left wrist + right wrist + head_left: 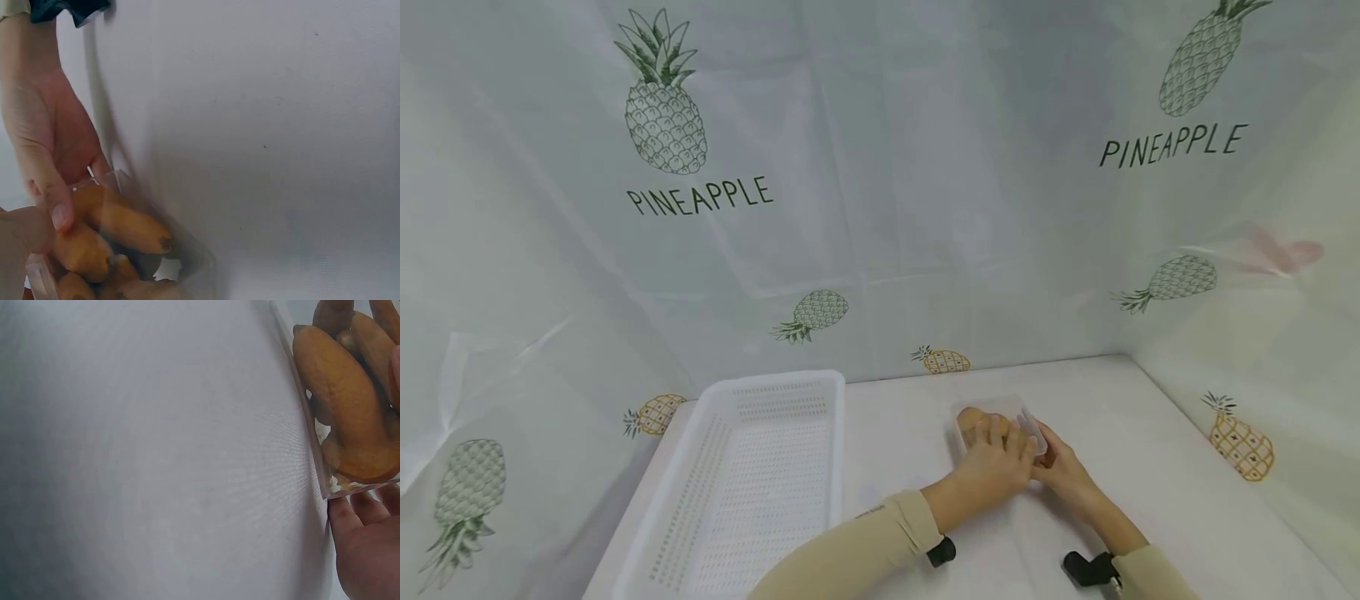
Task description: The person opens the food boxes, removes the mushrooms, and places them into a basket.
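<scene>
A clear plastic box (1026, 421) stands near the back of the white table, right of centre. In it lie several plump yellow-brown fruits (340, 387) that look like small bananas, some with dark tips. My left hand (992, 471) reaches over the box, its extended fingers resting on the fruits. At the box's near right end my right hand (1067, 479) grips the wall. In the left wrist view, that hand's thumb (59, 212) lies over the rim. The right wrist view shows its fingers (369, 509) at the box's end.
A large white perforated plastic basket (831, 467) occupies the table's left side. White sheeting (887, 208) printed with pineapples encloses the back and both sides. Black wrist gear (1086, 568) sits at the right wrist.
</scene>
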{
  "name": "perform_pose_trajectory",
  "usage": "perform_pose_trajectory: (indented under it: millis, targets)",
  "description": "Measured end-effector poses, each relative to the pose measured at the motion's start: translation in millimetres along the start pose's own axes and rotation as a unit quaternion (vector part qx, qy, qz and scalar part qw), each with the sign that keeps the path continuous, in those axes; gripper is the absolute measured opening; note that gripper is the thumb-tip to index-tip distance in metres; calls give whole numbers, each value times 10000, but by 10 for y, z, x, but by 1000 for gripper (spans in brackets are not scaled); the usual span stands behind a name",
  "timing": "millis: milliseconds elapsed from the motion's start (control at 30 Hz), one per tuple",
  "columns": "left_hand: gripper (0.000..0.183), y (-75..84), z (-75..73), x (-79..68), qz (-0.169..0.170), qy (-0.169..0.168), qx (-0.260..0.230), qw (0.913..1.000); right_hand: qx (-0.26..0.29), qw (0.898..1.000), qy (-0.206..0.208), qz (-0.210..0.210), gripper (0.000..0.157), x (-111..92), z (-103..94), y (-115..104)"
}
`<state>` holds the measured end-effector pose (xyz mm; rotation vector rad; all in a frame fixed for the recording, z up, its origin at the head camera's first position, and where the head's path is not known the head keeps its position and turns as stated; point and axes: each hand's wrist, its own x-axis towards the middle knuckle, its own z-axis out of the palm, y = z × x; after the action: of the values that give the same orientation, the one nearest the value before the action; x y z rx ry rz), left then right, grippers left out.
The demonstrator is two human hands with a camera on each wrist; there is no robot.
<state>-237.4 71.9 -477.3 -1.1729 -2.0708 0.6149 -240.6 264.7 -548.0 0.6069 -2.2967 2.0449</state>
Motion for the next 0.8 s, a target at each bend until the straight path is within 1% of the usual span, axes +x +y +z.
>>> perform_pose_trajectory:
  millis: [67,100,133,267,367,500,633,800]
  targets:
    - [37,5,2,-5,85,42,117,9999,41,10000,-39,-65,83,2,-5,-4]
    - [37,6,3,-8,111,133,190,9997,51,9999,-58,-89,82,4,-6,-6]
    - [37,6,4,-13,115,230,259,9993,44,9999,-72,-107,82,5,-7,-8]
    - [35,6,27,-27,18,845,487,9952,-61,9999,-28,-119,80,8,-6,-3]
    - [37,14,51,-30,4,1038,527,9932,-93,9999,14,-77,80,3,-5,4]
    - [40,11,45,-23,116,834,509,9952,-72,9999,-4,-96,80,-5,-2,7]
    - [39,-16,17,-19,269,591,524,9965,-45,9997,-65,-226,78,-2,-1,8]
    - [40,-35,-6,-7,424,150,514,9977,-159,9994,-54,-288,77,12,-7,14]
